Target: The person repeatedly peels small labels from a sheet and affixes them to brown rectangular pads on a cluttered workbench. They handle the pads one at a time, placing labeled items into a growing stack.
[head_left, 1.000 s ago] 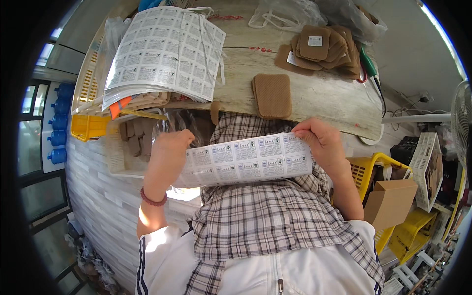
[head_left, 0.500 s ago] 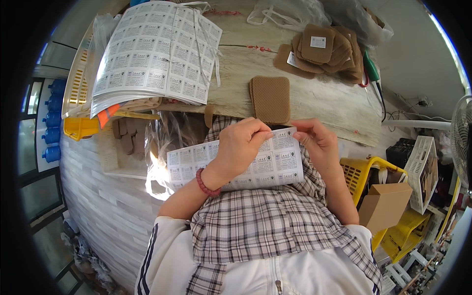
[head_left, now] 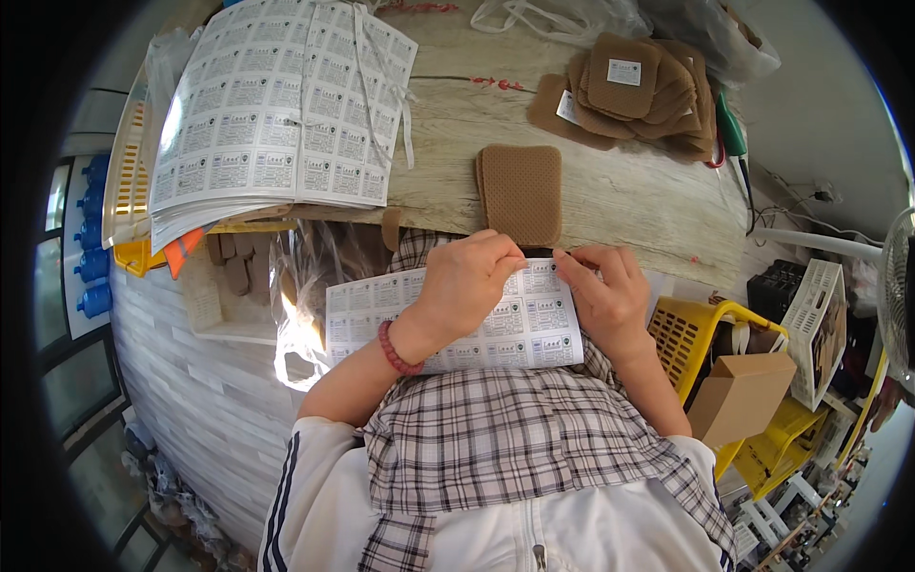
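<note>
Label sheet [head_left: 496, 329] lying flat on the lap over a plaid shirt [head_left: 515, 429], just below the table [head_left: 610, 191] edge; long axis running left to right, tilted slightly up toward the right, top edge toward the table. Left hand [head_left: 467, 286] resting on the sheet's upper middle, fingers curled, fingertips pinched at the sheet's top edge near a label. Right hand [head_left: 605, 296] at the sheet's upper right corner, fingers bent onto the same edge, thumb and forefinger closed together; whether a peeled label sits between them, cannot tell. Brown pad [head_left: 521, 191] on the table just above both hands. Pad pile [head_left: 634, 91] farther back to the right. Sheet stack [head_left: 276, 105] at the table's left
</note>
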`<state>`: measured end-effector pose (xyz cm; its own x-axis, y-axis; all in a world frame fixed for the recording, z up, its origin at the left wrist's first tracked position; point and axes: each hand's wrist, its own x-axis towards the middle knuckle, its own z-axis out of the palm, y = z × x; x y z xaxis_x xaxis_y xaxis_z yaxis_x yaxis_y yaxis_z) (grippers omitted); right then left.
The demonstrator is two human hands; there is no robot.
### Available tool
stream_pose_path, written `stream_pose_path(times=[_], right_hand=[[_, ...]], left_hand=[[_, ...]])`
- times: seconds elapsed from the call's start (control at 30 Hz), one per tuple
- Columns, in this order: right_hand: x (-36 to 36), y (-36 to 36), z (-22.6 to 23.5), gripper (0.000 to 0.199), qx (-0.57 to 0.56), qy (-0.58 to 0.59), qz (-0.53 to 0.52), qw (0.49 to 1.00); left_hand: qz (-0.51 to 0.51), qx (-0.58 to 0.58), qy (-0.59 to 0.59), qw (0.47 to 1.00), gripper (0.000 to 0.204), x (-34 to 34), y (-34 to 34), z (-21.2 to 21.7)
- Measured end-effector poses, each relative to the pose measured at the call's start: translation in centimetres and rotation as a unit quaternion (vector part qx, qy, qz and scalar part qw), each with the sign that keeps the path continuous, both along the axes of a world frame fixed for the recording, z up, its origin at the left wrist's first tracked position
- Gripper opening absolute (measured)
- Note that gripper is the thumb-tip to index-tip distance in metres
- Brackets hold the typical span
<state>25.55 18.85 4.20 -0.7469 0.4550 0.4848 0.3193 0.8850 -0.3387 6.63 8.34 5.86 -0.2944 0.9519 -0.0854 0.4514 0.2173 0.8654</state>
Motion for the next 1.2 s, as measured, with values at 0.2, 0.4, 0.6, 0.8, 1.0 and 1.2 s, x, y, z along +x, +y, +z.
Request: stream_pose_path(times=[0.2,0.4,0.6,0.8,1.0,1.2], right_hand=[[-0.2,-0.1,-0.4,0.028,0.011,0.033,0.009,0.999],[-0.4,0.3,-1.4,0.016,-0.074,0.070,0.017,0.995],[-0.7,0.4,-2.7,0.018,-0.129,0.092,0.013,0.987],[-0.1,0.3,-3.6,0.019,-0.070,0.097,0.081,0.990],[0.2,0.2,-0.4,0.010,-0.244,0.212,0.066,0.944],[-3.2,5.3,-1.0,0.004,-0.533,0.213,-0.060,0.817]], left_hand=[[0.002,-0.009,0.004,1.000,0.012,-0.1,0.1,-0.6],[0.008,-0.028,-0.017,0.999,0.013,-0.4,0.3,-0.9],[-0.002,-0.079,-0.097,0.992,0.016,-1.6,0.1,-1.1],[0.004,-0.154,-0.150,0.977,0.017,-3.9,-0.4,-2.1],[0.000,-0.137,-0.041,0.990,0.014,-3.9,0.0,-1.5],[-0.079,0.068,0.154,0.983,0.009,-2.5,0.5,-1.5]])
